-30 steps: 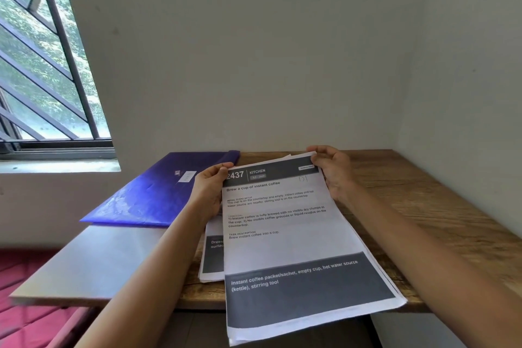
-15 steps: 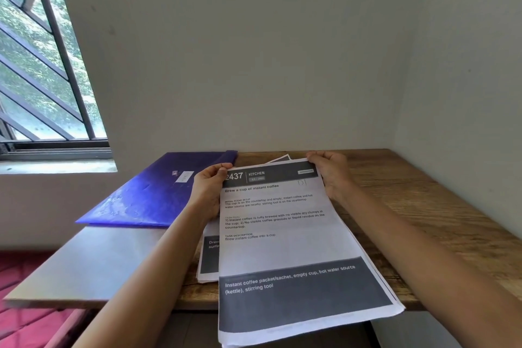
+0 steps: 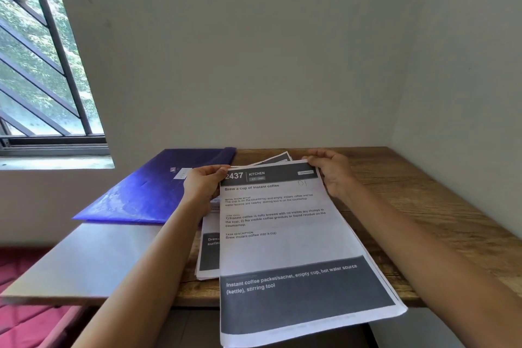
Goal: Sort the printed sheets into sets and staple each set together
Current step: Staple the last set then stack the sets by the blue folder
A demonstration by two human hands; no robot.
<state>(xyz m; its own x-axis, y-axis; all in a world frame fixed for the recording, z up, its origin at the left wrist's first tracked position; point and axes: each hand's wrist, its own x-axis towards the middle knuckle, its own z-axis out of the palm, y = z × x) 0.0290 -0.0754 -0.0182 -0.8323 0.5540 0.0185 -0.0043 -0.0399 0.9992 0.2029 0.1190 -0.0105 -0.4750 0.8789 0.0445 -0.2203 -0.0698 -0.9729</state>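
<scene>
**Two-handed grab, dead center**

Blue folder [image 3: 158,192] lies at 10 o'clock on the table [image 3: 423,206]. Left hand [image 3: 204,185] pinches the top-left corner of the printed sheets [image 3: 282,243], right hand [image 3: 332,175] grips the top-right. They overhang the table edge at 6 o'clock.

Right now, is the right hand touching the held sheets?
Touching. The head view shows the right hand gripping the upper right corner of the held sheets.

sheets [image 3: 285,234] on table [image 3: 423,206], folder [image 3: 158,192] left
</scene>
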